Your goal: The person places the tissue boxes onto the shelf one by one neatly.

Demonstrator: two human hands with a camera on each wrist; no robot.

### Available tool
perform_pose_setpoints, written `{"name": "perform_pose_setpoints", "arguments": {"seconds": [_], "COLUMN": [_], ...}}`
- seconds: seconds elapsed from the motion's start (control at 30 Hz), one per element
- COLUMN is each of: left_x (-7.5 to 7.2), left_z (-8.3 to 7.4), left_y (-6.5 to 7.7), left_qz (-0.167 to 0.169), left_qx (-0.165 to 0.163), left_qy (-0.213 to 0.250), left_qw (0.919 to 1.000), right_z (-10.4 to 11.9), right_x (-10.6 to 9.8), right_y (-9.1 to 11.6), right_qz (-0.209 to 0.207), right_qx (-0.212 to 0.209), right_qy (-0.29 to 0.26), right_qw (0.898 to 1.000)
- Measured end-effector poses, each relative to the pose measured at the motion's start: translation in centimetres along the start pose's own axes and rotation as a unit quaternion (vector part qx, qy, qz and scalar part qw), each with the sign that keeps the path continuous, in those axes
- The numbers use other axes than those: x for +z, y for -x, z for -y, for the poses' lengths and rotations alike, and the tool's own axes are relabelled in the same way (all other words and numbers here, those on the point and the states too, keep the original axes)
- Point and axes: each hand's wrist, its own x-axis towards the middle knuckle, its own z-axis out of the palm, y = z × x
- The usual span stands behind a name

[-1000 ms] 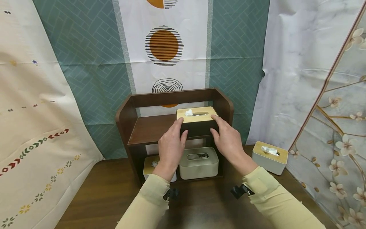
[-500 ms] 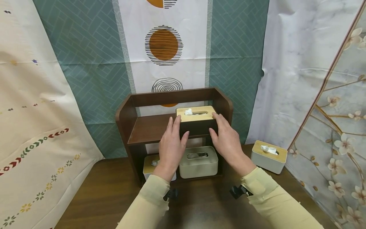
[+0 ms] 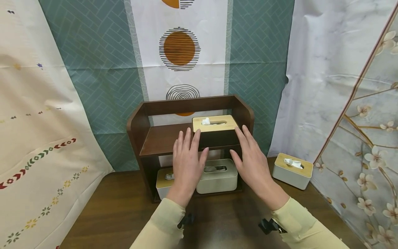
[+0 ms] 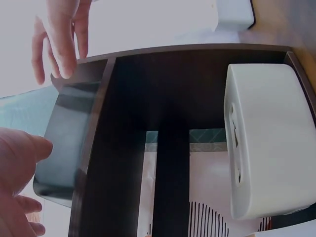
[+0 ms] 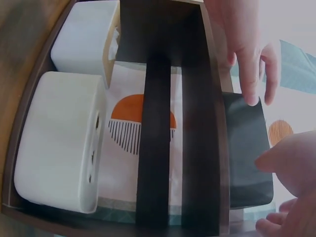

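Note:
On the right half of the upper shelf sits a black tissue box [image 3: 217, 138] with a pale wooden lid and a white tissue in its slot. My left hand [image 3: 187, 160] is beside its front left corner, fingers straight and spread. At the front right corner is my right hand [image 3: 253, 162], its fingers also straight. Neither hand grips the box; whether fingertips still brush it, I cannot tell. In the left wrist view the black tissue box [image 4: 66, 140] shows between the two hands. The right wrist view shows the black tissue box [image 5: 248, 153] from its front too.
The brown two-tier shelf [image 3: 161, 138] stands on a dark wooden table [image 3: 102, 207]. Its lower tier holds a grey-green tissue box [image 3: 217, 181] and a white tissue box with wooden lid [image 3: 163, 183]. Another wooden-lidded tissue box [image 3: 292, 173] stands on the table at right.
Both hands have loosened from the black tissue box; their fingers straightened and they drew slightly back and apart. The box has stayed in place on the upper shelf.

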Motion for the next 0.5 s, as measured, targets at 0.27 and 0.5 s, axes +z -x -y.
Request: {"name": "perform_pose_setpoints", "arguments": {"seconds": [0.27,0.5], "left_x": [0.0,-0.2], "left_z": [-0.5,-1.5], "left_y": [1.7,2.9], "left_qz": [-0.015,-0.025], "left_qx": [0.009,0.023], "left_qy": [-0.002,-0.003], "left_qw": [0.9998,0.9994], "right_z": [-0.4,-0.7], "right_x": [-0.6,-1.2], "right_y": [2.3,4.0], "right_qz": [0.007,0.009], "right_qx": [-0.012,-0.025], "right_qy": [0.015,0.027], "right_qw": [1.000,0.999]}}
